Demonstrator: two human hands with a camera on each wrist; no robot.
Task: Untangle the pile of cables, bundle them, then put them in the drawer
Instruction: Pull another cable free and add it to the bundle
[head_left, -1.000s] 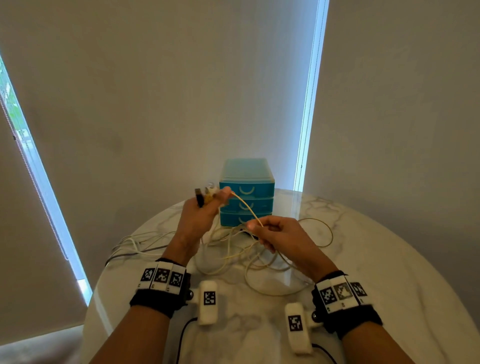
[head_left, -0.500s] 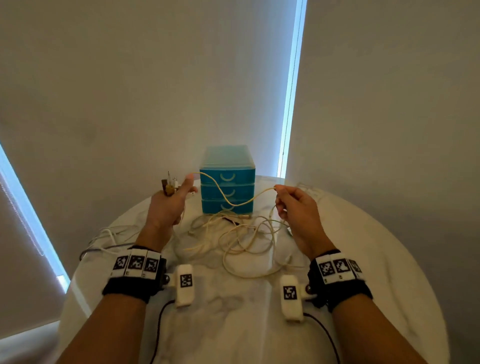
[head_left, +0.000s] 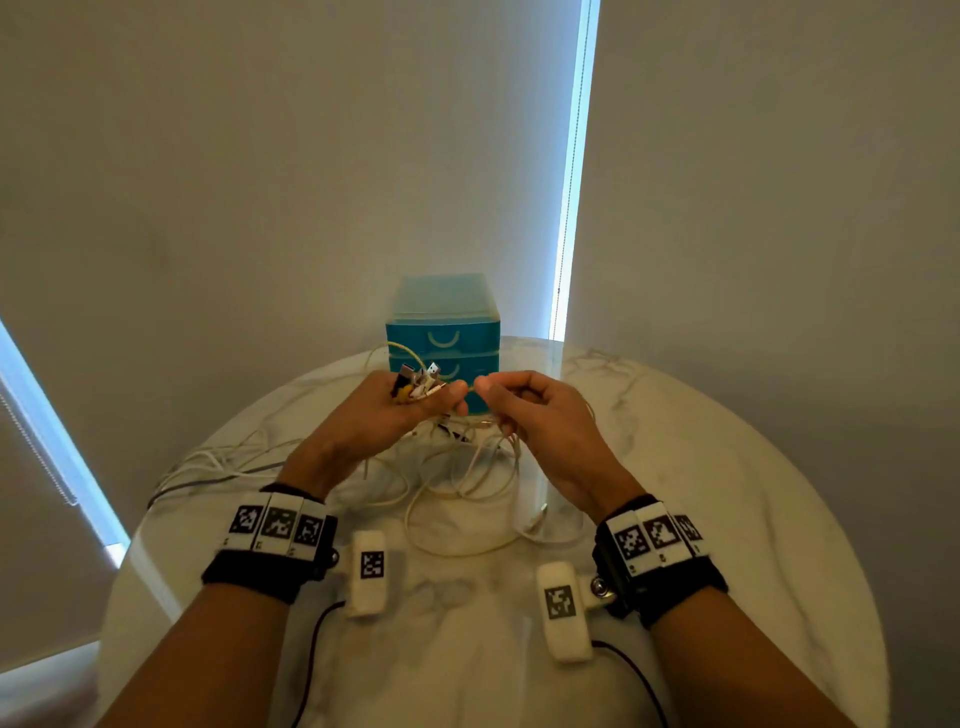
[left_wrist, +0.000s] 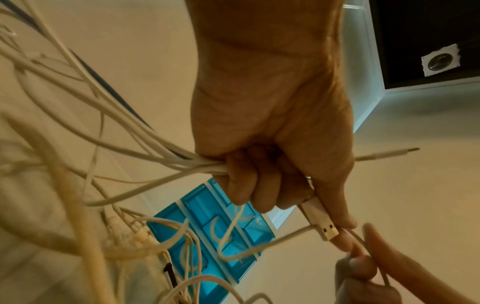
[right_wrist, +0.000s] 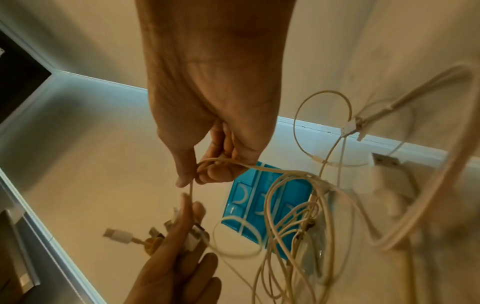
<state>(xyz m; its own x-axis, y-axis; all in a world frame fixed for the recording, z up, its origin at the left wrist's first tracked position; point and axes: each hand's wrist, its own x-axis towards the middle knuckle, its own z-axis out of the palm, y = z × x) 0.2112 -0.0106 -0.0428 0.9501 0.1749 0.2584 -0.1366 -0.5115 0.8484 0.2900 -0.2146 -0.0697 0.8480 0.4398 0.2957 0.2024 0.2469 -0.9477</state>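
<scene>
Both hands raised and brought close together, fingers curled.

The left hand (head_left: 387, 415) is held at 11 o'clock of the right hand (head_left: 540, 415), its fingers (left_wrist: 249, 185) closed into a fist, thumb stretched forward. The right thumb and forefinger (right_wrist: 185, 164) are pinched together. Both forearms are extended forward, wrists slightly bent inward.

Left hand (left_wrist: 272, 123) grips cables (left_wrist: 145, 162); drawer unit (left_wrist: 207, 232) beyond.

Readable text: we find none in any view.
Wrist bands (head_left: 275, 527): we see only black-and-white square code markers, no letters or numbers.
White camera pods (head_left: 558, 603): we see the same kind of marker, unreadable as text.
</scene>
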